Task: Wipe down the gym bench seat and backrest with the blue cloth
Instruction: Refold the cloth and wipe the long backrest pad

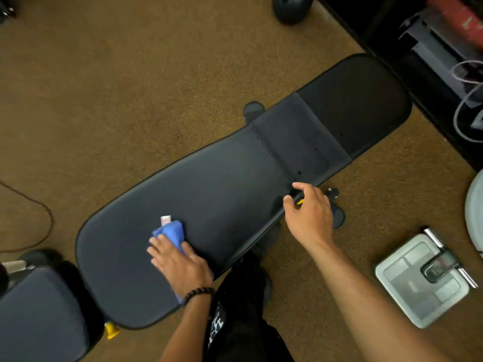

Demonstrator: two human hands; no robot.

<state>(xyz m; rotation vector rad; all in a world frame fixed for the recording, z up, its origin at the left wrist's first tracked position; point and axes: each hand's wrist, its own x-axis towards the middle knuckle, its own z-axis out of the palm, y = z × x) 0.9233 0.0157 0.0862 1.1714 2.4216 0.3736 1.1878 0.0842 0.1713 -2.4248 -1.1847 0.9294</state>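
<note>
Left hand (180, 262) presses the blue cloth (171, 232) flat, lower left of the bench (222, 189). Right hand (308, 212) pinches its edge. The bunched cloth could slip free, likely skipping patches.

The left hand (180, 262) covers most of the blue cloth (171, 231); a second bench (39, 317) is cut off bottom left.

**Around the workout area**

We see a brown speckled floor (130, 87). A grey bathroom scale (423, 280) lies at the right. A second dark padded seat (39, 317) sits at lower left, a yellow knob (111, 329) beside it. A thin dark cable (39, 205) curves at the left edge. A black wheel (291, 7) shows at the top.
</note>
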